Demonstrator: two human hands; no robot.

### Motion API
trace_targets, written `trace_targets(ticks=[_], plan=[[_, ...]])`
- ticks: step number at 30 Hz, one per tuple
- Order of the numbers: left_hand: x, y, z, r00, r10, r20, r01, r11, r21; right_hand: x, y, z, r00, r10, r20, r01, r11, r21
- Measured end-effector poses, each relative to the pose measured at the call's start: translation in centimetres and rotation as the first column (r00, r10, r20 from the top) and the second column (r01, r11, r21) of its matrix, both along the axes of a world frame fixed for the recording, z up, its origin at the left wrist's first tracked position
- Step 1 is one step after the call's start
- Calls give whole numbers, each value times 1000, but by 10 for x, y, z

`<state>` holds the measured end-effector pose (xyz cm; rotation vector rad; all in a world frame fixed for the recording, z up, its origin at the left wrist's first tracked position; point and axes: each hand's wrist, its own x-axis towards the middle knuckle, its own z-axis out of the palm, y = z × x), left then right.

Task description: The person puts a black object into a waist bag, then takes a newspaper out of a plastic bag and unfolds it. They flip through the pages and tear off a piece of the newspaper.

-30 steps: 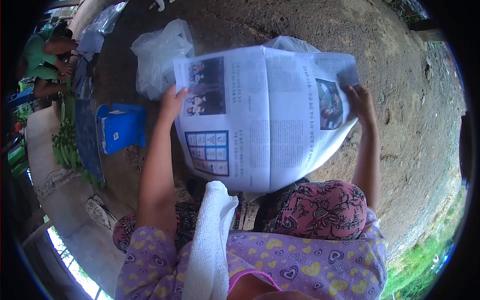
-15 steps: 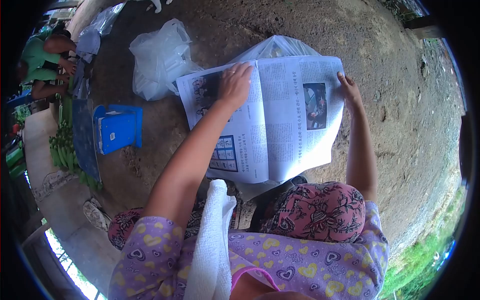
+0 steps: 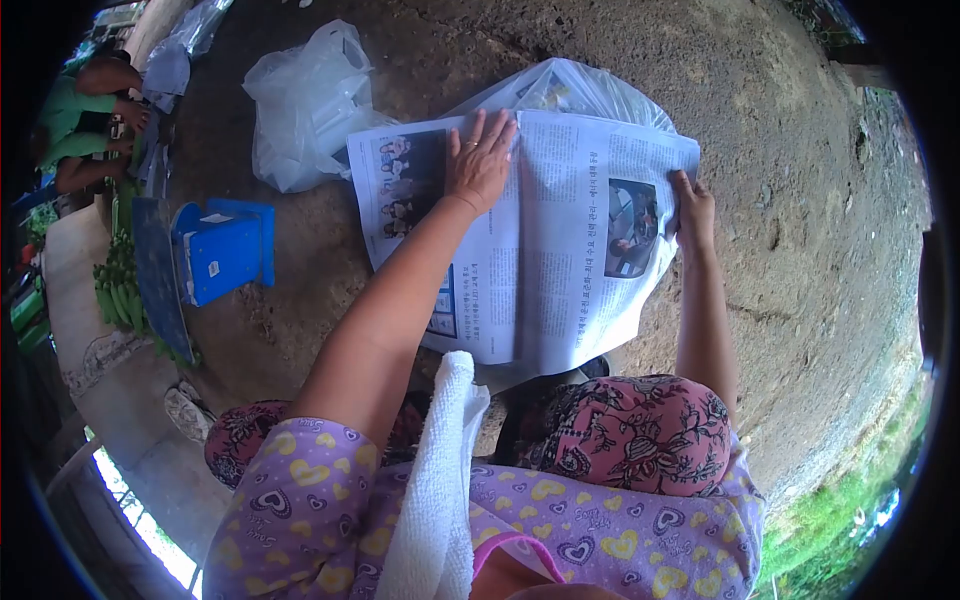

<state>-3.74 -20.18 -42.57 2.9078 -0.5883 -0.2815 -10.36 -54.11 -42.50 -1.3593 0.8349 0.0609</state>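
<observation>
An unfolded newspaper [image 3: 560,240] with printed columns and photos lies in front of my knees, its fold running down the middle. My left hand [image 3: 482,165] rests flat on its upper part just left of the fold, fingers spread, a ring on one of them. At the right edge, my right hand [image 3: 693,212] pinches the sheet, thumb on top and the other fingers mostly hidden behind. Under the paper's top edge a clear plastic bag [image 3: 620,95] sticks out, its contents mostly covered.
A whitish plastic bag [image 3: 312,110] sits on the dirt ground at upper left. Below it stands a blue scale [image 3: 225,255], beside green bananas [image 3: 120,295]. At far left another person [image 3: 85,120] in green bends over, hands on something. A white towel [image 3: 435,480] hangs from my neck.
My left hand has flattened and spread its fingers near the fold. My right hand has drawn slightly lower, and the paper's right side now bends down over the bag.
</observation>
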Motion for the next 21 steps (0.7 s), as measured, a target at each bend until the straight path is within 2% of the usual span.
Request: trace_targets(ticks=[4, 8, 10, 14, 18, 21], plan=[[0, -1, -5, 999, -33, 12, 34, 998, -43, -6, -4, 2, 1000, 17, 18, -16, 998, -58], [1, -3, -4, 999, -30, -17, 30, 999, -33, -21, 7, 15, 999, -37, 1, 37, 996, -86], [1, -4, -5, 999, -28, -30, 27, 999, -36, -36, 11, 6, 997, -81, -9, 79, 993, -86], [0, -2, -5, 998, -61, -16, 60, 997, -39, -60, 20, -6, 986, -126, 105, 130, 991, -31], [0, -4, -1, 997, -70, -33, 68, 996, -50, -70, 22, -12, 984, -167, 61, 170, 984, -51], [3, -12, 4, 997, -41, -58, 41, 999, 6, -60, -4, -12, 990, -76, -118, 82, 996, 46]])
